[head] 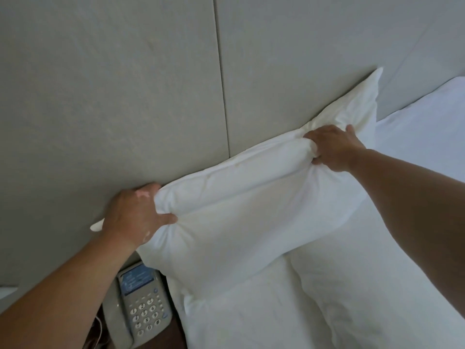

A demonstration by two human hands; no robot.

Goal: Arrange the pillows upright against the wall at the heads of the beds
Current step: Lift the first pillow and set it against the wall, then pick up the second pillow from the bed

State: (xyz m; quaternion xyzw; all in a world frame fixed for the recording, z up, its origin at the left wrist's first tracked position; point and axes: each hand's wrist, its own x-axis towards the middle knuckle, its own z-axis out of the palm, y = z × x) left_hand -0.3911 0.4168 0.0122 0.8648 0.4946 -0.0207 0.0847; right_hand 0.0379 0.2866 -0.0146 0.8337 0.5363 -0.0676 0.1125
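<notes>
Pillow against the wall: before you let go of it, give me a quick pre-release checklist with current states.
1. Left hand grips the pillow at its left end: ok.
2. Right hand grips the top edge: ok.
3. Top edge touches the wall panel: ok.
4. Pillow level: not ok, the right end sits higher.
5. Bottom edge seated on the bed: cannot tell, fabric folds hide it.
6. Clear of the telephone: not ok, the lower left corner overhangs it.
</notes>
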